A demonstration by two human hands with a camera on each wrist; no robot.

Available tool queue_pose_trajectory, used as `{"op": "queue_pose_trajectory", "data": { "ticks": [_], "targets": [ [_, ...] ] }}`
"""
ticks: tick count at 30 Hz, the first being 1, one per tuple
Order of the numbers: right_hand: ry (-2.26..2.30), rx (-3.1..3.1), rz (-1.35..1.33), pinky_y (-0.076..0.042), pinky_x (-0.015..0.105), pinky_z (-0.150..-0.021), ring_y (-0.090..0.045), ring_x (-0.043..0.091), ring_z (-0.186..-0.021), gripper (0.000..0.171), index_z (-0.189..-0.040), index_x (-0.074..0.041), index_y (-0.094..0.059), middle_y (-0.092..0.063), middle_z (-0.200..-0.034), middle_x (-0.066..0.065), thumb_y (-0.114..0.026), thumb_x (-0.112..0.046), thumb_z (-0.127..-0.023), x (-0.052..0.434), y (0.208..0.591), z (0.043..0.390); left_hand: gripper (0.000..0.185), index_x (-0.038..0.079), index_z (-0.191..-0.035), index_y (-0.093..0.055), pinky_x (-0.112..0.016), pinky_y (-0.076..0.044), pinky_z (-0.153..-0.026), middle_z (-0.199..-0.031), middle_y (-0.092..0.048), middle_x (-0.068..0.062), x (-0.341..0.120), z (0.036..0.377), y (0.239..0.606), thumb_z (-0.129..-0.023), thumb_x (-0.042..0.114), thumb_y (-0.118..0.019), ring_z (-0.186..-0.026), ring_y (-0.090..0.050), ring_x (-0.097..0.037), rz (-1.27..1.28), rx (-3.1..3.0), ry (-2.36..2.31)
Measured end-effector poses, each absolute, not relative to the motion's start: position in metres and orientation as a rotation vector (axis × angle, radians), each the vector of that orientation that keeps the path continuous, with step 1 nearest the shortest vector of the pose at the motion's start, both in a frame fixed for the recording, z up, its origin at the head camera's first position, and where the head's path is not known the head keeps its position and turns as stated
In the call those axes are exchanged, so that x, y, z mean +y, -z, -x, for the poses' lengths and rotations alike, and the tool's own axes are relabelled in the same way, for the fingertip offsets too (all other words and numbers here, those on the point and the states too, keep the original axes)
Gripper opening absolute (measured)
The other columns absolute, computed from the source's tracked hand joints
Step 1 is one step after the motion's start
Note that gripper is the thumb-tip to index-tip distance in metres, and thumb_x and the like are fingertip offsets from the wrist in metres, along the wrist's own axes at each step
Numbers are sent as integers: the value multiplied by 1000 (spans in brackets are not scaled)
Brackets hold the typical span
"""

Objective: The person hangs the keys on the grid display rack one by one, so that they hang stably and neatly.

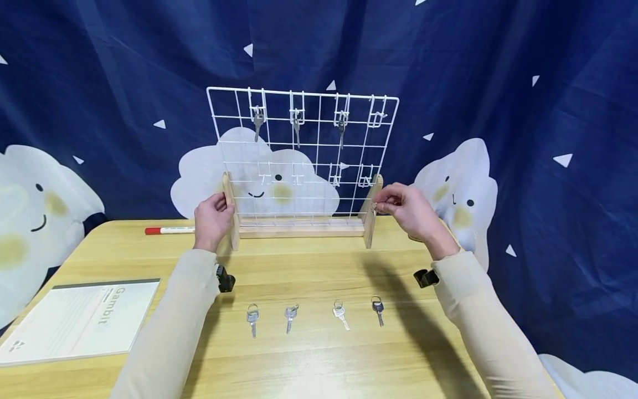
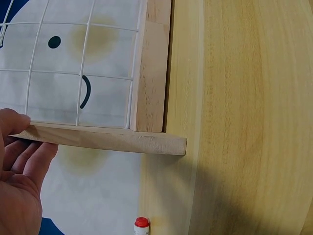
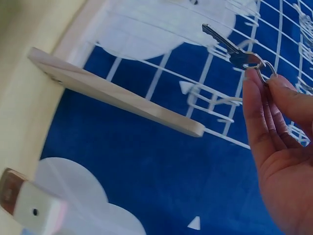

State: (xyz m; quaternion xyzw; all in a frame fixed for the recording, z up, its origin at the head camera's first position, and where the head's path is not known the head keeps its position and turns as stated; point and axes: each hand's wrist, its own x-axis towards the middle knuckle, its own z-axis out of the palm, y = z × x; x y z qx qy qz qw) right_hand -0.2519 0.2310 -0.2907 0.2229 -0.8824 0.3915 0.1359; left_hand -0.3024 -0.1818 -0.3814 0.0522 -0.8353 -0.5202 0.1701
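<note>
A white wire grid rack [image 1: 304, 214] with a wooden base stands at the back of the table. My left hand [image 1: 213, 220] grips its left wooden upright [image 2: 102, 138] between thumb and fingers. Beside the right upright [image 1: 369, 219], my right hand [image 3: 281, 147] pinches a key [image 3: 238, 58] by its metal ring, the blade pointing away from the fingers. Three keys, a left one [image 1: 257, 124], a middle one [image 1: 297, 130] and a right one [image 1: 341, 130], hang from the upper hooks. The upper right hook [image 1: 377, 118] and the lower row of hooks [image 1: 365, 180] carry no key.
Several ringed keys [image 1: 252, 316] lie in a row on the table [image 1: 319, 266] in front of the rack. A red-capped marker [image 1: 169, 230] lies behind a notebook [image 1: 82, 321] at the left. Past the right upright is a white object [image 3: 41, 208] of unclear kind.
</note>
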Motion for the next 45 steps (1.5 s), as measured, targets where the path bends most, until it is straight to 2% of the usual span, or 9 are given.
{"op": "queue_pose_trajectory", "data": {
  "ticks": [6,18,27,33,40,45],
  "targets": [
    [-1139,-2501,-631,-52,14,-65,-65,17,-80,9,-93,4,-72,-69,-95,13,-70,8,-86,227,269,256,43,-7,-138,-51,-34,-49,-100,-131,-57,-25,-181,302,382,-97,5,-56,-120,-57,-31,-136,-2364,1472],
    [-1094,-2435,-562,-51,16,-68,-65,8,-77,9,-98,-2,-75,-72,-96,10,-71,-1,-89,221,233,262,43,-8,-137,-51,-34,-49,-100,-130,-58,-25,-182,302,386,-96,5,-56,-119,-58,-31,-131,-2340,1485],
    [-1056,-2369,-550,-53,17,-63,-66,19,-74,9,-98,-1,-74,-72,-92,11,-70,0,-90,219,204,267,42,-8,-136,-51,-33,-49,-100,-130,-58,-25,-181,303,385,-97,5,-56,-119,-58,-31,-132,-2346,1471],
    [-979,-2391,-519,-52,15,-67,-63,7,-74,10,-100,-2,-75,-72,-95,10,-69,-3,-92,218,187,271,43,-8,-137,-51,-33,-49,-100,-131,-57,-25,-181,302,384,-97,5,-56,-120,-57,-31,-140,-2356,1471],
    [-985,-2391,-431,-50,17,-69,-65,9,-80,12,-103,-4,-75,-71,-97,6,-66,-6,-93,217,171,274,42,-8,-137,-51,-33,-49,-100,-130,-57,-25,-181,303,385,-97,6,-56,-120,-58,-31,-136,-2353,1462],
    [-1040,-2346,-386,-51,18,-71,-64,10,-81,13,-104,-3,-74,-68,-92,-3,-66,-6,-93,217,165,279,43,-8,-137,-52,-33,-49,-99,-130,-58,-25,-182,304,386,-97,6,-56,-119,-58,-30,-134,-2343,1474]
  ]
}}
